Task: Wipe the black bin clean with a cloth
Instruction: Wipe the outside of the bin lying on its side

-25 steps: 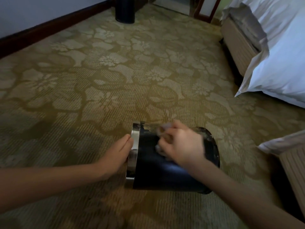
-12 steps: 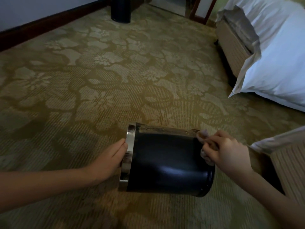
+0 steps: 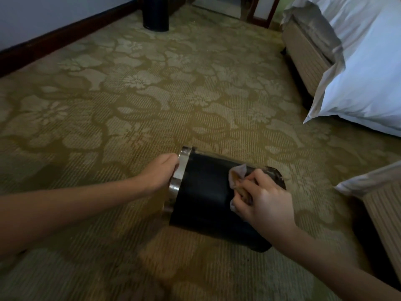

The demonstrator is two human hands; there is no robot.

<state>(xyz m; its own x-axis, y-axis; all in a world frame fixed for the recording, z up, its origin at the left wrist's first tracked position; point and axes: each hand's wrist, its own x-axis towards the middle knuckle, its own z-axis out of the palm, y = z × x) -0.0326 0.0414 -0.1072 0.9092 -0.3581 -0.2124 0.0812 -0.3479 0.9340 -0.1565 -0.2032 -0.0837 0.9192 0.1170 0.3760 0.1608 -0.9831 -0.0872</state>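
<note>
The black bin [image 3: 204, 192] lies on its side on the carpet, its shiny metal rim [image 3: 180, 177] turned left and its base to the right. My left hand [image 3: 161, 172] grips that rim, its fingertips hidden over the edge. My right hand [image 3: 262, 203] holds a small pale cloth [image 3: 236, 174] bunched in its fingers and presses it on the bin's upper side near the base. Part of the cloth is hidden under my fingers.
A second dark bin [image 3: 155, 15] stands by the far wall and its dark skirting. A bed with white linen [image 3: 360, 68] fills the right side, and another bed's corner [image 3: 382, 205] is close at the right. Patterned carpet [image 3: 130, 109] stretches ahead.
My right hand has slid the cloth along the bin's side, out to the base end and partly back. My left hand has shifted higher on the rim, and the bin has swung slightly.
</note>
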